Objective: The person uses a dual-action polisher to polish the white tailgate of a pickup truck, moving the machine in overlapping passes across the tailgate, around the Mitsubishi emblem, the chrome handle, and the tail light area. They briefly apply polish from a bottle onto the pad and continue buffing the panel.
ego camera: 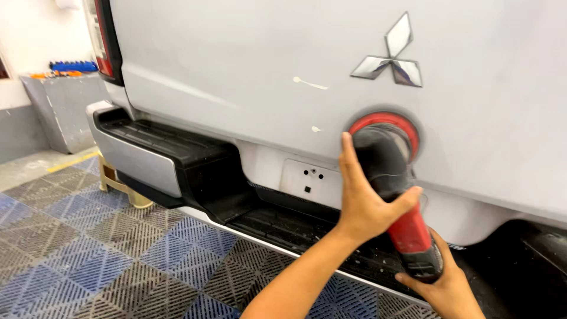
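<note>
Hands on polisher, against tailgate

Just my two bare arms coming in from the bottom of frame: left hand and right hand. No gloves, sleeves, rings or watch showing.

the polisher's pad is blurred, and the machine's black head covers most of it. the right hand is cut off by the bottom edge, its fingers hidden behind the red handle. the tailgate runs past the top and right edges. small bright things on the far counter are too small to tell.
</note>
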